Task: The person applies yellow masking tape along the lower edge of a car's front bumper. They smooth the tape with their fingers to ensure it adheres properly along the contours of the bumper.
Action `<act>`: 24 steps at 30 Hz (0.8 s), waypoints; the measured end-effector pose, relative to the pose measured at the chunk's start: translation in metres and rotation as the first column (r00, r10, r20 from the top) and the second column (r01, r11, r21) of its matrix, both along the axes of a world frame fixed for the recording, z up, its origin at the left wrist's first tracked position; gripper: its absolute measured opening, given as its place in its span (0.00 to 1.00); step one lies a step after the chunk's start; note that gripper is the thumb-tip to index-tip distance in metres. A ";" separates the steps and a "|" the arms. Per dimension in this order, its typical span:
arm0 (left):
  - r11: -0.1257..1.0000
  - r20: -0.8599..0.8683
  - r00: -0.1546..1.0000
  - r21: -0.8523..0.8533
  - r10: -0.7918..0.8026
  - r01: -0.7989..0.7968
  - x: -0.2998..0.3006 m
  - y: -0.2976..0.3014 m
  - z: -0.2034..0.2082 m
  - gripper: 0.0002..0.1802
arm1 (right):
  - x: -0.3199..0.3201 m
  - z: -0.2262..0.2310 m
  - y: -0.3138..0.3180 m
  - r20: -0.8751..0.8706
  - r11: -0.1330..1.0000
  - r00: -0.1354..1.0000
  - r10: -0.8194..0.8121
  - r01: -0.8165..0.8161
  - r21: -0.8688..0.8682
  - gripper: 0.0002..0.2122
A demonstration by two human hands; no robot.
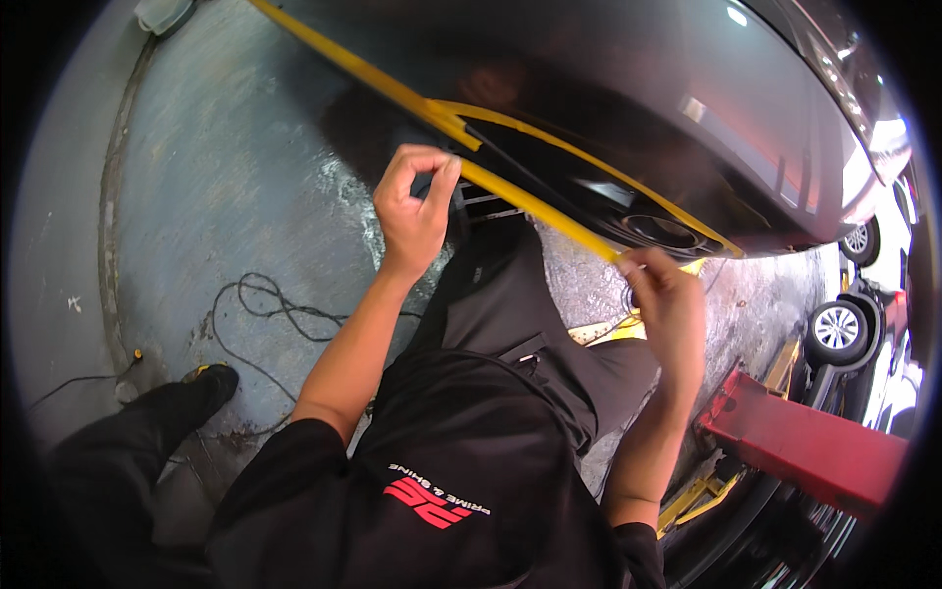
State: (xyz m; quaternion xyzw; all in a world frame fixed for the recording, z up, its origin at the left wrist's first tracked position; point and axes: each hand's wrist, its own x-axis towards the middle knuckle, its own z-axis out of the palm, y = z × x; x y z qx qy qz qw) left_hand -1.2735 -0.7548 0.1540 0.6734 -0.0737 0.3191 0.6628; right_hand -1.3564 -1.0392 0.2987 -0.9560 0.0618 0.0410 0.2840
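A strip of yellow masking tape [535, 206] is stretched between my two hands, slanting down to the right. My left hand [412, 211] pinches its upper left end between thumb and fingers. My right hand [667, 294] is closed on the lower right end, slightly blurred. Just behind the strip is the dark grey car bumper [608, 118]. More yellow tape [579, 152] curves along the upper edge of its black lower trim, and another length [353, 74] runs along the bumper's left edge. A round dark opening [662, 231] sits in the trim near my right hand.
A black cable [280, 309] lies looped on the grey floor [196, 196]. At the left stands another person's leg with a black shoe [211, 383]. A red metal beam [805, 437] and a car wheel [839, 331] are at the right.
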 end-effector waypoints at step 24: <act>0.938 -0.046 0.949 -0.146 0.312 -0.315 0.067 -0.007 -0.042 0.50 | 0.045 0.000 0.052 0.446 0.941 0.893 -0.060 0.199 -0.273 0.15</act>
